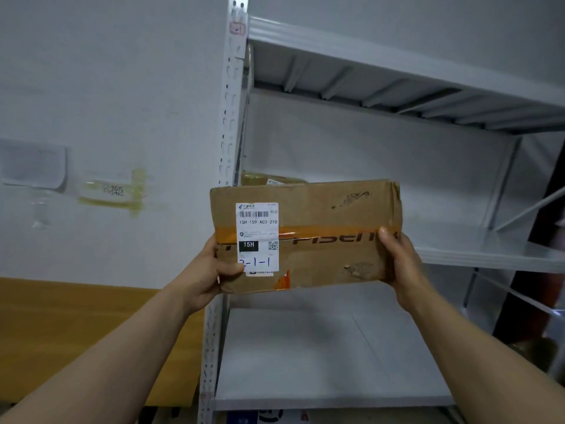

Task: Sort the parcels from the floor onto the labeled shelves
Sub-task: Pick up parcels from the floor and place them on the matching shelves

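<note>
Both hands, left hand (211,276) and right hand (400,264), are gripping the cardboard parcel (318,240) by its ends, thumbs pressing its near face, before the grey shelf (489,255).

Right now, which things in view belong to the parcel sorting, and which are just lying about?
Job: cardboard parcel, its shipping label, left hand, right hand, metal shelf, another parcel behind.
Lying about: taped-up note, wooden surface.

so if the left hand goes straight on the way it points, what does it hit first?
Likely the shelf post: the left hand, gripping the box, lines up with it. Depth unclear, so it may pass inside.
</note>
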